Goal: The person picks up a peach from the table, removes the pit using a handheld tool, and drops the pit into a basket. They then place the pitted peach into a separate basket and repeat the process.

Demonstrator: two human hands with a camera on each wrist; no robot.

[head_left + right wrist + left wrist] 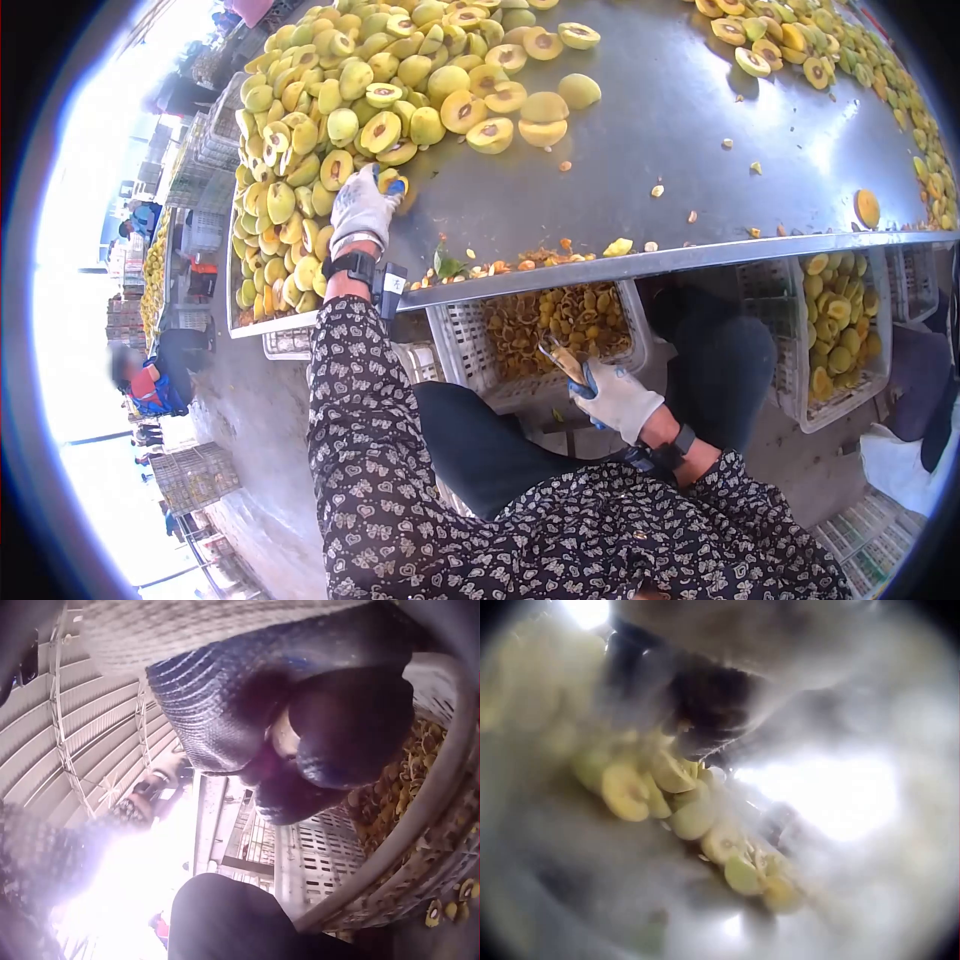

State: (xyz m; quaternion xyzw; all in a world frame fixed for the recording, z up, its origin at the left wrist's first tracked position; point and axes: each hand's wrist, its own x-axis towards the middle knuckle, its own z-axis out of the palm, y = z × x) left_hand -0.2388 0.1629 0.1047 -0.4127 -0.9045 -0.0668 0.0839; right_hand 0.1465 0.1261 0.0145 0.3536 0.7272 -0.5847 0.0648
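Note:
My left hand (365, 210), in a white glove with blue fingertips, reaches to the near edge of a heap of halved yellow-green stone fruit (340, 125). Its fingers pinch a fruit half (402, 190), partly hidden by the glove. Lower down, my gloved right hand (615, 398) grips a small hand tool (566, 362) with a tan handle and a metal tip pointing up and left. That tool is held over a white plastic crate (460, 345) of brownish pits and scraps (545, 325). In the right wrist view, blue gloved fingers (337, 727) curl round the handle. Blur covers most of the left wrist view.
The metal table (620, 150) has a raised front edge (640, 262) with scraps along it. More fruit halves (800, 45) lie at the far right. Under the table stands another crate (795, 350) with fruit. A person (155, 385) is at the left, near stacked crates (195, 478).

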